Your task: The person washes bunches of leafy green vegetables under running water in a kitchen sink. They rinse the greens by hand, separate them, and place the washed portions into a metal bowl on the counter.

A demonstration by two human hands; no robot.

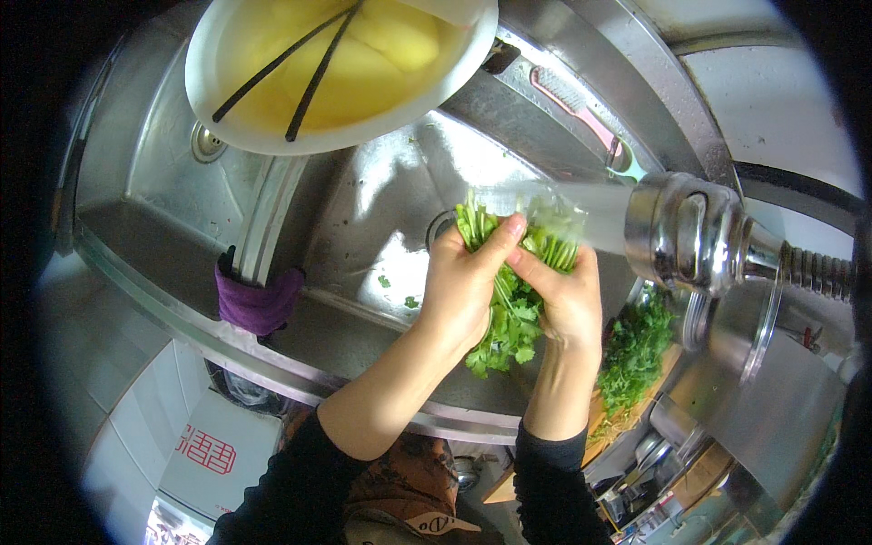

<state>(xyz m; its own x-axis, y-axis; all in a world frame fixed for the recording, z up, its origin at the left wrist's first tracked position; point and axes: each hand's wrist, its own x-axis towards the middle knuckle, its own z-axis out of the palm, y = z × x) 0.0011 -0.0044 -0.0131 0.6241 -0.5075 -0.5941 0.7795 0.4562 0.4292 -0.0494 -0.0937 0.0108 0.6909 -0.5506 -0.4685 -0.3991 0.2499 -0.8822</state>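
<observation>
Both my hands grip one bunch of fresh cilantro (507, 327) over the right basin of a stainless steel sink (340, 238). My left hand (463, 279) holds part of the stems, its thumb on top. Close beside it, my right hand (562, 293) clasps the other part, and the two thumbs nearly meet. The cut stem ends point away from me and the leaves hang toward me. Water streams from a chrome faucet head (688, 231) onto the stem ends. Loose leaf bits (411, 302) lie on the basin floor, and the drain is partly hidden behind my left hand.
A white bowl (204, 88) of yellowish liquid with pale yellow pieces and two dark sticks stands over the sink's far side. A purple cloth (259, 300) drapes the divider. More cilantro (637, 354) lies at right on a wooden board. A pink-handled brush (572, 102) rests along the back ledge.
</observation>
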